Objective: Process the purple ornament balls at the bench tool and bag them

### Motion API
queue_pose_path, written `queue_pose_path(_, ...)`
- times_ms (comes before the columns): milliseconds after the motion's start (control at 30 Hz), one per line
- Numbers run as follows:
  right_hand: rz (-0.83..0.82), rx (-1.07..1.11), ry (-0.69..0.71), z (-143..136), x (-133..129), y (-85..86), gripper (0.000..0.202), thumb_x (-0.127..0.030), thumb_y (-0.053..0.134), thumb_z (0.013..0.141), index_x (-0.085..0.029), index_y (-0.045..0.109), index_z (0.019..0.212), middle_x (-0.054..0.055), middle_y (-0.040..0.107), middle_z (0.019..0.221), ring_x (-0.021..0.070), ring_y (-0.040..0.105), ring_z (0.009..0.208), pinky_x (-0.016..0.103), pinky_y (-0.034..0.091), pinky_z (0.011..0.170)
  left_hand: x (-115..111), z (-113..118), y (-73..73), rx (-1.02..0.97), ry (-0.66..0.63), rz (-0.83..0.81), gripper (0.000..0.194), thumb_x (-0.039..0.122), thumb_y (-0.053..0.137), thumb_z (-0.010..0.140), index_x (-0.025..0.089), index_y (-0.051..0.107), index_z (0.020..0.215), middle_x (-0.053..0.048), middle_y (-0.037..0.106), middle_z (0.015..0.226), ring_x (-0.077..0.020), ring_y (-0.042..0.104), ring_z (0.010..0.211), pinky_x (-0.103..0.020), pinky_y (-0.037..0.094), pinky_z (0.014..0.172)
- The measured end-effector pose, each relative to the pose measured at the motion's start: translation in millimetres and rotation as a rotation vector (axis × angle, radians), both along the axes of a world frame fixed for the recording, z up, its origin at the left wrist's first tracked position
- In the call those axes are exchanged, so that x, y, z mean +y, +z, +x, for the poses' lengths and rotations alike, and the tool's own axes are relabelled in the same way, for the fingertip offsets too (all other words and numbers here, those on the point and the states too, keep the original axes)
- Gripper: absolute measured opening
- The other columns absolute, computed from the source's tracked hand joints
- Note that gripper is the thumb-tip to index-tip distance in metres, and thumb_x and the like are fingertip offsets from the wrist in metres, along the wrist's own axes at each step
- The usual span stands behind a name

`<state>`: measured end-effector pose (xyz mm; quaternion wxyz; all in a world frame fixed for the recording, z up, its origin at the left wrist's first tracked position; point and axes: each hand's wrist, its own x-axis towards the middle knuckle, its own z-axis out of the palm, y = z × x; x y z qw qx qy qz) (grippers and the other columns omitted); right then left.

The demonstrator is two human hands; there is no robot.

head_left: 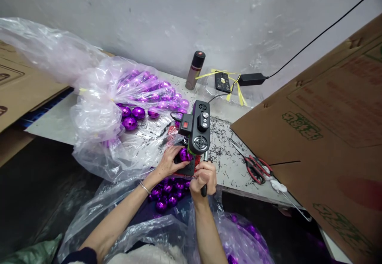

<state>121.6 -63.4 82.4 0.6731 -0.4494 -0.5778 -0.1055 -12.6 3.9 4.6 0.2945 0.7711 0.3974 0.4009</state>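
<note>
A shiny purple faceted ball (185,155) is held in my left hand (170,161), thumb and fingers closed about it, under the near end of a small black bench machine (201,127). The machine has round vents, silver knobs and a red switch (185,125). My right hand (205,176) is wrapped round the black-gripped lever (204,190) at its near right side. Below my hands, in my lap, clear plastic holds several more purple balls (167,194).
A tied clear bag of purple balls (155,91) lies on the table's left. Behind stand a spray can (195,70) and a black power adapter (253,79). Red-handled scissors (257,168) lie beside a large cardboard box (316,129) on the right. Black scraps (222,152) litter the tabletop.
</note>
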Motion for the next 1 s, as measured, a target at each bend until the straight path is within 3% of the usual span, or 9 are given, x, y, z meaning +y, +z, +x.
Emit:
queue_pose_path(367, 0.036, -0.027, -0.012, 2, 6, -8.7, 0.035, -0.022, 0.037, 0.111, -0.024, 0.051, 0.08, -0.003, 0.057, 0.075, 0.0125, 0.056, 0.063, 0.033, 0.049, 0.069, 1, 2, 3.9, 0.006, 0.012, -0.05, 0.051, 0.047, 0.086, 0.088, 0.02, 0.072, 0.13, -0.015, 0.079, 0.129, -0.0351, 0.074, 0.124, -0.056, 0.058, 0.111)
queue_pose_path(533, 0.067, -0.145, 0.024, 7, 8, -10.7, 0.034, -0.027, 0.039, 0.113, -0.024, 0.049, 0.08, -0.004, 0.057, 0.077, 0.011, 0.057, 0.063, 0.03, 0.049, 0.068, 2, 3, 1.9, -0.02, 0.017, -0.037, 0.051, 0.047, 0.086, 0.088, 0.019, 0.072, 0.128, -0.015, 0.079, 0.127, -0.0351, 0.074, 0.122, -0.056, 0.058, 0.11)
queue_pose_path(700, -0.062, -0.049, 0.029, 8, 0, 24.5, 0.038, -0.021, 0.039, 0.112, -0.023, 0.046, 0.075, -0.003, 0.056, 0.073, 0.0107, 0.054, 0.061, 0.028, 0.042, 0.061, 4, 7, 2.0, -0.023, 0.013, -0.056, 0.055, 0.048, 0.088, 0.087, 0.019, 0.072, 0.132, -0.016, 0.078, 0.13, -0.0354, 0.073, 0.126, -0.058, 0.056, 0.112)
queue_pose_path(833, -0.171, 0.047, 0.04, 8, -5, 59.3, 0.039, -0.021, 0.046, 0.111, -0.023, 0.05, 0.072, -0.003, 0.055, 0.068, 0.0129, 0.058, 0.063, 0.029, 0.043, 0.061, -12, -4, 6.9, -0.004, -0.057, -0.032, 0.057, 0.048, 0.085, 0.091, 0.02, 0.067, 0.138, -0.017, 0.075, 0.135, -0.0347, 0.071, 0.129, -0.057, 0.055, 0.115)
queue_pose_path(933, -0.169, 0.059, 0.064, 7, -5, 66.1, 0.039, -0.021, 0.047, 0.11, -0.023, 0.052, 0.071, -0.003, 0.056, 0.067, 0.0135, 0.059, 0.064, 0.03, 0.044, 0.061, -30, -26, 15.7, 0.02, -0.167, 0.014, 0.069, 0.055, 0.088, 0.087, 0.022, 0.065, 0.142, -0.018, 0.074, 0.137, -0.0363, 0.07, 0.131, -0.056, 0.055, 0.115)
queue_pose_path(1000, -0.157, 0.05, 0.063, 6, -6, 62.2, 0.038, -0.022, 0.047, 0.11, -0.023, 0.052, 0.072, -0.003, 0.057, 0.068, 0.0132, 0.058, 0.063, 0.029, 0.042, 0.06, -30, -39, 25.8, 0.02, -0.173, 0.026, 0.073, 0.061, 0.087, 0.085, 0.023, 0.065, 0.143, -0.018, 0.072, 0.14, -0.0372, 0.069, 0.133, -0.054, 0.056, 0.114)
